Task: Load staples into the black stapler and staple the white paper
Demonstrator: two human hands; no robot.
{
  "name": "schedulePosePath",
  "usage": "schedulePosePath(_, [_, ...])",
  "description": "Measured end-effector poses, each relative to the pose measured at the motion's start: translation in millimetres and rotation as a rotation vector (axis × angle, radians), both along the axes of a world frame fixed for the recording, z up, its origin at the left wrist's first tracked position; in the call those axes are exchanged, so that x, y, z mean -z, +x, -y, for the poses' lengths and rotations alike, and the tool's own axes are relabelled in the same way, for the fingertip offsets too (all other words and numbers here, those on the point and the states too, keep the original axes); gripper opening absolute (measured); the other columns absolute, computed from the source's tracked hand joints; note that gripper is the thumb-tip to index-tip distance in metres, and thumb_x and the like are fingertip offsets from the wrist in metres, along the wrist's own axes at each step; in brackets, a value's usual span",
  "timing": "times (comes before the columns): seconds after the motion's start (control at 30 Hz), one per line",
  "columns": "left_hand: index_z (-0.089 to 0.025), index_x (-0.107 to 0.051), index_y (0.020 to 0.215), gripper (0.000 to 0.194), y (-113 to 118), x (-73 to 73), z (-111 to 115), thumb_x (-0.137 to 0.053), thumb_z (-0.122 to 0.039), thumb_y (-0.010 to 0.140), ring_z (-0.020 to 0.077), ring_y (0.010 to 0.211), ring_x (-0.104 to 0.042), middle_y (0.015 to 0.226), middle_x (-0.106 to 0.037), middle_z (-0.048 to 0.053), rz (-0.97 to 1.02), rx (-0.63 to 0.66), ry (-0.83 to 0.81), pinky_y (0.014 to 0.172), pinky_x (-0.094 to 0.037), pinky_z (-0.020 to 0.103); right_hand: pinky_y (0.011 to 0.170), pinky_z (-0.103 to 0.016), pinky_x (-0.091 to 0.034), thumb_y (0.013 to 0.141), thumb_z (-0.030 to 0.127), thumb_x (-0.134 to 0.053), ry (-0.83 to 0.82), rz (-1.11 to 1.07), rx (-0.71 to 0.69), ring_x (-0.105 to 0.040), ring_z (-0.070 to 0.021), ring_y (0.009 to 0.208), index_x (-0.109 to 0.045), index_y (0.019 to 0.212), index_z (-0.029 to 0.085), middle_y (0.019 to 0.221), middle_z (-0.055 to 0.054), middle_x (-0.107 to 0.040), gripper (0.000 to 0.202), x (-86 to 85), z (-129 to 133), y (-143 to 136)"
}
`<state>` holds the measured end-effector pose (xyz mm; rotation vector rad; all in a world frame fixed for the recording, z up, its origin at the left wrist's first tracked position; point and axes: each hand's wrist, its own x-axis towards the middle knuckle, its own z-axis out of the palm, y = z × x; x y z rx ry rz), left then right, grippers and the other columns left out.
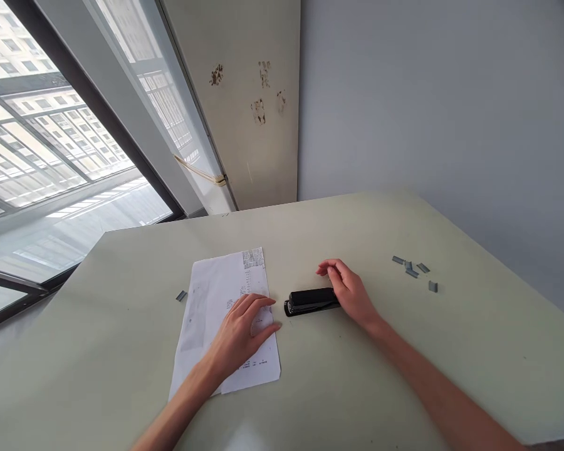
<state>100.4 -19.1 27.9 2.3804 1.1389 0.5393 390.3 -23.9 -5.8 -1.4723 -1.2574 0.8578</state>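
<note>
Printed white sheets of paper [211, 294] lie on the table, their edges not quite lined up. Across their right part is my left hand [242, 329], thumb and fingers spread apart, fingertips just past the paper's right edge. A black stapler [310, 299] lies flat to the right of the sheets, its front end pointing at them. My right hand [350, 293] is at the stapler's back end and hides it. Its fingers are loosely bent beyond the stapler's far side, not wrapped round it. Whether the palm touches the stapler I cannot tell.
Several grey staple strips [410, 268] lie at the right of the table [357, 388]. Another staple strip [181, 295] is left of the paper. A stained light cabinet [258, 144] and a grey wall [427, 113] stand behind, with a window [51, 131] at the left.
</note>
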Motion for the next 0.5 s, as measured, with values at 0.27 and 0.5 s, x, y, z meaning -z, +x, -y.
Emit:
schedulePosePath(0.27, [-0.028,-0.066,0.121,0.026,24,0.0,-9,-0.068,-0.044,0.100,0.0261,0.105,-0.067,0.118,-0.072,0.006,0.051,0.026,0.036,0.091,-0.057,0.044,0.100,-0.043,-0.051,0.106,0.055,-0.040,-0.005,0.084,-0.028,-0.067,-0.0274,0.112,-0.065,0.102,0.025,0.115,-0.009,-0.074,0.040,-0.9,-2,1])
schedulePosePath(0.5, [-0.025,-0.069,0.102,0.021,38,3.2,-15,-0.061,-0.044,0.104,0.0251,0.093,-0.067,0.106,-0.074,0.006,0.032,0.046,0.091,0.083,-0.055,0.044,0.078,-0.036,-0.054,0.090,0.063,-0.069,-0.031,0.123,-0.423,-0.068,-0.0239,0.087,-0.071,0.105,0.027,0.101,-0.005,-0.077,0.039,-14.0,5,5])
